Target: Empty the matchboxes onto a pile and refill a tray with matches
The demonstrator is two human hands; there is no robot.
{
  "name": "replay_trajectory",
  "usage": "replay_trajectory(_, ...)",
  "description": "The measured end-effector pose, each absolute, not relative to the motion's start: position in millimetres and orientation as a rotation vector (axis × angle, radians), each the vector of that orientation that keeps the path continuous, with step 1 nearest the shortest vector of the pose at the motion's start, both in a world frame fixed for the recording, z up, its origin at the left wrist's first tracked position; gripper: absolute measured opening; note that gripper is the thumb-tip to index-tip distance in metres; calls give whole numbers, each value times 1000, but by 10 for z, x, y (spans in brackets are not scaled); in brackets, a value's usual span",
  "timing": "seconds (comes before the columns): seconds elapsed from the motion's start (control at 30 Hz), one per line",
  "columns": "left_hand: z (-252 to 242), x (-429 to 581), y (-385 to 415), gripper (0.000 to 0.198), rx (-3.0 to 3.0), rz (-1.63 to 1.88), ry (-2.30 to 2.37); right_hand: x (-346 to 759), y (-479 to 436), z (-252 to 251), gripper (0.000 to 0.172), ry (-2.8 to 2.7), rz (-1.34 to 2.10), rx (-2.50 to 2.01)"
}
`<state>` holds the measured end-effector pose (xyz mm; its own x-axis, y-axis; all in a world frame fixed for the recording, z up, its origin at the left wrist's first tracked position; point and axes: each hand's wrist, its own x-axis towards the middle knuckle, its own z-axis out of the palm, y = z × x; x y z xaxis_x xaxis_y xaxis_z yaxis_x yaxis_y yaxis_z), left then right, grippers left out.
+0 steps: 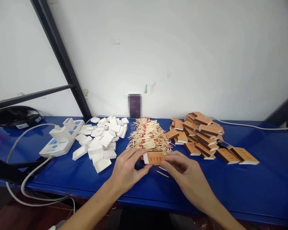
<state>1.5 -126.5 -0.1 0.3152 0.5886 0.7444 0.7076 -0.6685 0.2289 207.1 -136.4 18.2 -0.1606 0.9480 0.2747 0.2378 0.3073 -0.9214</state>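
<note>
Between my two hands is an orange matchbox (156, 157) with red lettering, its white inner tray showing a little at the left end. My left hand (128, 166) pinches that left end between thumb and fingers. At the right end, my right hand (183, 167) grips the box with its thumb in front and fingers behind. Just beyond the box rises a big heap of red-tipped matches (148, 134). A loose match (162, 173) lies on the blue table (144, 188) below the box.
White empty trays (107, 139) are piled on the left. Orange matchboxes (201, 134) form a heap on the right, with two more (245, 156) beside it. A white power strip (62, 140) with cables, a black headset (15, 116) and a black metal frame (62, 60) stand far left.
</note>
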Motion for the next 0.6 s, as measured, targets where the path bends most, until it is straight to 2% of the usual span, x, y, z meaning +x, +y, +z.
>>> replay_trajectory(0.2, -17, -170, -1284, 25, -2317, -1152, -1366, 1985, -1122, 350, 19, -1707, 973, -1110)
replay_trajectory(0.4, -70, -265, -1272, 25, -2206, -880, -1539, 2229, -1048, 382, 25, -1630, 867, -1175)
replay_trajectory(0.6, -67, -244, -1257, 29, -2205, -955, -1596, 2768, -1050, 421, 34, -1436, 644, -1301)
